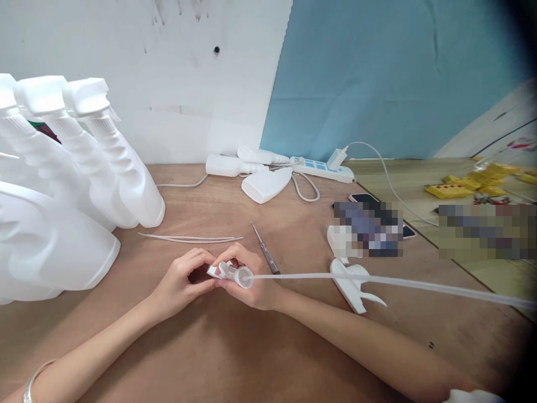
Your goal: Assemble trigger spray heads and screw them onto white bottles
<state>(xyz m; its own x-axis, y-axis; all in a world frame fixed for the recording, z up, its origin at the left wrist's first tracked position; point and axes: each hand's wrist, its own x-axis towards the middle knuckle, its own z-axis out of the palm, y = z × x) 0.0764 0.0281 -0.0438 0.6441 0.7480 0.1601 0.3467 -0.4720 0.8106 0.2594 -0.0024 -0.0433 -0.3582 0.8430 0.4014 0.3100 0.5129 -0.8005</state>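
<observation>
My right hand (262, 288) is closed around a translucent spray pump insert (243, 277), whose round open end faces up toward me. From that end a long thin dip tube (377, 281) runs off to the right. At the other end of the insert is a small white nozzle piece (213, 271), pinched between the fingertips of my left hand (180, 282). Both hands meet in front of me, just above the table. Past my right fingers lies a slim screwdriver (268, 254). Two loose dip tubes (188, 239) rest beyond my left hand.
White spray bottles (134, 179) with trigger heads stand at left, one large bottle (54, 235) nearer. White bottles (268, 184) lie by a power strip (323, 168). At right are white trigger shells (348, 285), a phone (364, 197), a charging cable (388, 173) and yellow packets (453, 190).
</observation>
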